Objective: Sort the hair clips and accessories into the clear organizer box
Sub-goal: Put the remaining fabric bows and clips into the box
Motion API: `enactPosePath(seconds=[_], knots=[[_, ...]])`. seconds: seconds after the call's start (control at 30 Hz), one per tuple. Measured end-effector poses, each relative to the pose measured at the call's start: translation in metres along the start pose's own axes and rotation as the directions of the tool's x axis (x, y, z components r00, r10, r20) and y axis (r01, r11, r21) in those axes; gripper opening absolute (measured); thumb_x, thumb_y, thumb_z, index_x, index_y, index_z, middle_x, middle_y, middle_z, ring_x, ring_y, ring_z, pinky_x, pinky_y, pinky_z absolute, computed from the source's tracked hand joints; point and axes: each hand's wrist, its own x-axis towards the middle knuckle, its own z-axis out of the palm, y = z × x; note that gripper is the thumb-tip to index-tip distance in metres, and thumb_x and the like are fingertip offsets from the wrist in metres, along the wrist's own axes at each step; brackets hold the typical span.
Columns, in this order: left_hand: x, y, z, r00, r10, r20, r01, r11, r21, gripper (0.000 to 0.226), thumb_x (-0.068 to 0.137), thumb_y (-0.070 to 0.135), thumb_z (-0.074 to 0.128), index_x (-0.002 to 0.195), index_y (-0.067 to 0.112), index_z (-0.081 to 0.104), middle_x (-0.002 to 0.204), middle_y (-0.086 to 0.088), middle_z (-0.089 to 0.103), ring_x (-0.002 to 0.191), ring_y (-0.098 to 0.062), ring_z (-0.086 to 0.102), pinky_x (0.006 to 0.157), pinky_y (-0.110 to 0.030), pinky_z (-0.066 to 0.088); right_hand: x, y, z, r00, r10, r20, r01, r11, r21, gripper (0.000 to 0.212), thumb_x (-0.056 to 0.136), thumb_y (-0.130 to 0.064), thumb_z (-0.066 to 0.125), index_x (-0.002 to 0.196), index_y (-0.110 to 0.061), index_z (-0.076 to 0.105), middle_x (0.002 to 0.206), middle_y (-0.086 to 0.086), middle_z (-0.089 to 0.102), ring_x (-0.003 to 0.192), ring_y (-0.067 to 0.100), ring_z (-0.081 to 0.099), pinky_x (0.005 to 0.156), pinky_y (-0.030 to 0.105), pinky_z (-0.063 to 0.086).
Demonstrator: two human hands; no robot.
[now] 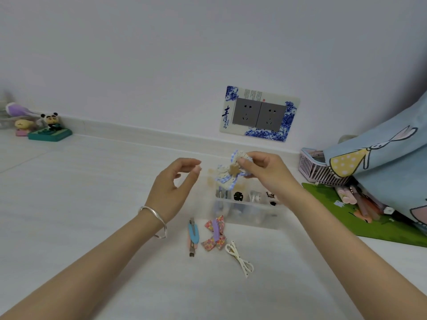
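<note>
My right hand (261, 172) pinches a blue-checked fabric bow clip (227, 177) with a tan centre, held above the far left part of the clear organizer box (249, 215). My left hand (173, 188) hovers just left of the bow, fingers curled and apart, holding nothing. The box has small compartments with dark and silvery clips inside. On the white table in front of the box lie a blue and pink duckbill clip (193, 236), a floral bow clip with a purple bar (215, 233) and a white dotted snap clip (241, 259).
A pink basket (316, 169) and a green mat (369, 218) with pens sit at the right under a blue cartoon bag (388, 162). Small figurines (49, 129) stand at the far left by the wall. A double socket (260, 114) is on the wall behind.
</note>
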Motion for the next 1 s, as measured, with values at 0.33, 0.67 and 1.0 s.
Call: enactPosePath(seconds=[0.33, 0.67, 1.0], knots=[[-0.001, -0.009, 0.004, 0.999, 0.017, 0.032, -0.022, 0.983, 0.183, 0.021, 0.09, 0.038, 0.05, 0.106, 0.03, 0.06, 0.107, 0.018, 0.061, 0.106, 0.004, 0.049, 0.083, 0.003, 0.028, 0.034, 0.012, 0.011, 0.919, 0.099, 0.382, 0.08, 0.901, -0.426, 0.019, 0.082, -0.026, 0.07, 0.095, -0.012, 0.071, 0.093, 0.014, 0.074, 0.071, 0.009, 0.061, 0.072, 0.019, 0.048], [-0.002, -0.014, 0.003, 0.995, 0.001, 0.096, -0.023, 0.971, 0.236, 0.025, 0.09, 0.037, 0.05, 0.113, 0.033, 0.057, 0.116, 0.017, 0.057, 0.11, 0.003, 0.046, 0.091, -0.003, 0.028, 0.014, 0.02, 0.006, 0.936, -0.232, 0.264, 0.339, 0.795, -0.503, 0.038, 0.096, -0.043, 0.041, 0.087, -0.027, 0.074, 0.092, -0.013, 0.071, 0.095, 0.006, 0.056, 0.103, 0.036, 0.03], [-0.005, -0.023, 0.005, 0.949, -0.019, 0.313, -0.103, 0.924, 0.367, 0.045, 0.083, 0.055, 0.034, 0.1, 0.032, 0.068, 0.131, 0.008, 0.053, 0.128, -0.009, 0.036, 0.103, -0.022, 0.024, -0.003, 0.019, 0.016, 0.892, -0.116, 0.438, 0.424, 0.554, -0.716, 0.047, 0.1, -0.042, 0.023, 0.116, -0.025, 0.063, 0.126, -0.011, 0.062, 0.132, 0.006, 0.035, 0.118, 0.036, -0.006]])
